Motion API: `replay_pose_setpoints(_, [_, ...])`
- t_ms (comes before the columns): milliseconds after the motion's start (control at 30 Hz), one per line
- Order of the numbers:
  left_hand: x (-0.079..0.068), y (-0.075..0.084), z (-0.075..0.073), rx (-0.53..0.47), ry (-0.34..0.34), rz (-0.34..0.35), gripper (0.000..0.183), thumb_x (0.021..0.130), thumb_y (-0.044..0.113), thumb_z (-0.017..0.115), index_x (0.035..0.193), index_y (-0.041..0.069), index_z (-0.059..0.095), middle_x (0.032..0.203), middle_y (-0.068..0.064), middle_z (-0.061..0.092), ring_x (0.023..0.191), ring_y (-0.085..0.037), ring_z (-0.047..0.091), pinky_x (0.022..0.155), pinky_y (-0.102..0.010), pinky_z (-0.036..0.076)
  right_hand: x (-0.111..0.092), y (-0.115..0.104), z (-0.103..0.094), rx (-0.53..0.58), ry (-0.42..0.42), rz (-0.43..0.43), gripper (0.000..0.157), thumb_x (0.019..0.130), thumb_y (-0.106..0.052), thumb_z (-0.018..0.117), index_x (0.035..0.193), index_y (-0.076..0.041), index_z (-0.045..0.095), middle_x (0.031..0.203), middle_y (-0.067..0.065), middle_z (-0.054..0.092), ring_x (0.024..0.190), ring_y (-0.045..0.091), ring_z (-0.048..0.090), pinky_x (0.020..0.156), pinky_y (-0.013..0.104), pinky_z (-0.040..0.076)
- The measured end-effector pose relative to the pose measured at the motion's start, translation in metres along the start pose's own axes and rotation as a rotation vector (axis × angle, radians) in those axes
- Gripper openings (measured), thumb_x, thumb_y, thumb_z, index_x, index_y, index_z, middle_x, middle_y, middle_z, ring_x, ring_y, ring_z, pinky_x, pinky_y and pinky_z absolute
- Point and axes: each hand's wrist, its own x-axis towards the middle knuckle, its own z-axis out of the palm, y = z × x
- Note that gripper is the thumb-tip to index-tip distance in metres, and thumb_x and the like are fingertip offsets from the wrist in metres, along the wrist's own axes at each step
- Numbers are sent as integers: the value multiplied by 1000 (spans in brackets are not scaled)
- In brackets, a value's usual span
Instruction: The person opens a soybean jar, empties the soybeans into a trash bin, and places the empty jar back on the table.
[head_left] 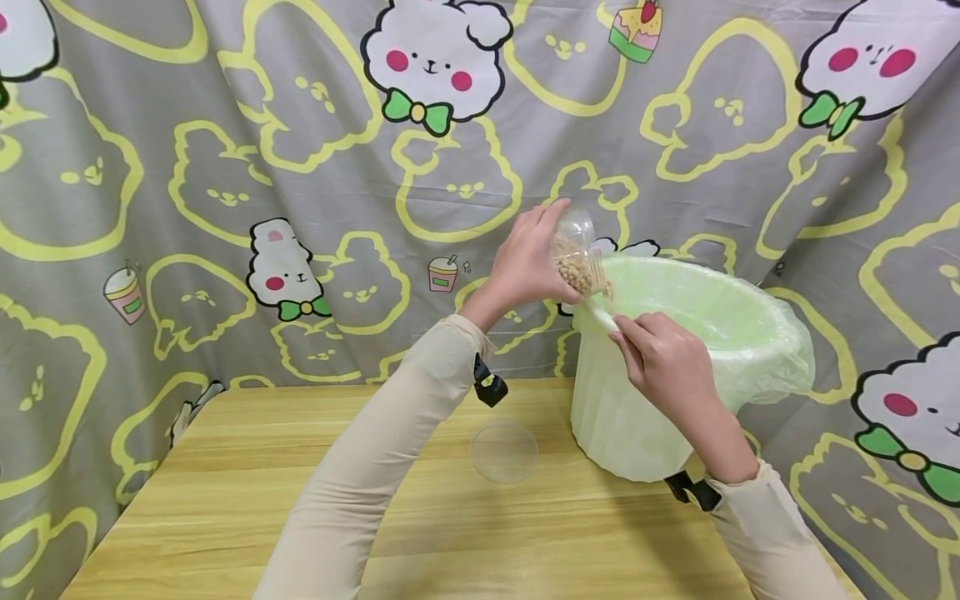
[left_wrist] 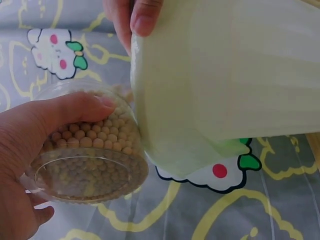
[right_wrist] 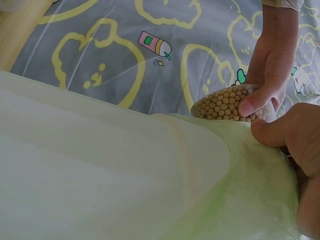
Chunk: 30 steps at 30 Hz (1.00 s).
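Note:
My left hand grips a clear plastic jar of small round beige balls. The jar is tipped over sideways, its mouth at the near left rim of a pale green trash bin. Some balls show at the mouth, over the rim. A thin light green bin liner covers the bin's rim and hangs outside it. My right hand pinches the lined rim close beside the jar, with the thumb on the outside in the right wrist view. The bin's bottom is hidden.
A round clear lid lies on the wooden table, left of the bin. Behind the table hangs a grey curtain printed with cartoon animals. Each wrist carries a black strap.

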Motion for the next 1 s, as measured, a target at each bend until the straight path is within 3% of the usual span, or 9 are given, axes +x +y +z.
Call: replay_pose_setpoints(1000, [-1, 3, 2, 108, 8, 89, 125, 57, 43, 99, 160, 23, 30, 163, 1, 34, 152, -19, 29, 117, -36, 41, 0, -1, 2, -14, 36, 13, 18, 86, -6, 77, 101, 3, 77, 71, 15, 65, 58, 29, 57, 43, 40, 45])
